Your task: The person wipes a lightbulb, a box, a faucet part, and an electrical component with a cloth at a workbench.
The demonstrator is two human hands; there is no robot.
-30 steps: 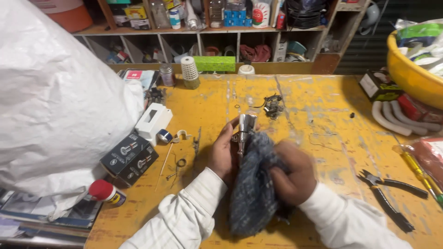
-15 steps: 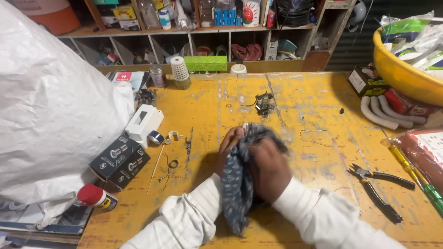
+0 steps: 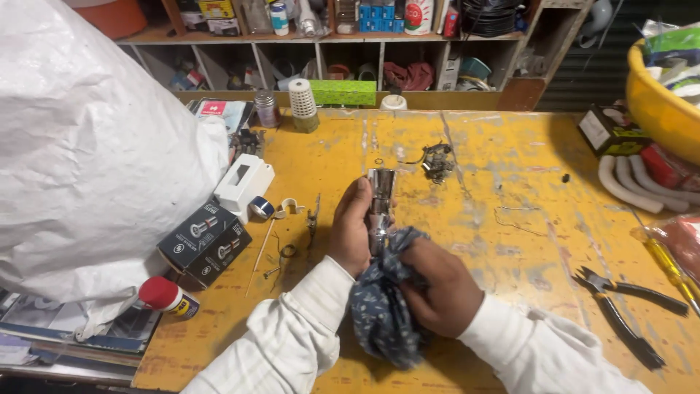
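Chrome fitting [image 3: 380,201] now stands exposed above the blue patterned cloth [image 3: 383,306], uncovered since 0.5 s ago. Left hand [image 3: 351,232] grips its stem; right hand [image 3: 437,288] clutches the cloth against its lower end, over the yellow workbench [image 3: 510,175] centre.

Cluttered yellow workbench [image 3: 510,190]: pliers [image 3: 627,310], boxes [image 3: 205,241].

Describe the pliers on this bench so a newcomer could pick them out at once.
Start at the yellow workbench and go to its near right corner, right of the white-sleeved right hand. The pliers lie there, handles spread, beside a yellow-handled screwdriver. They alone have black handles.
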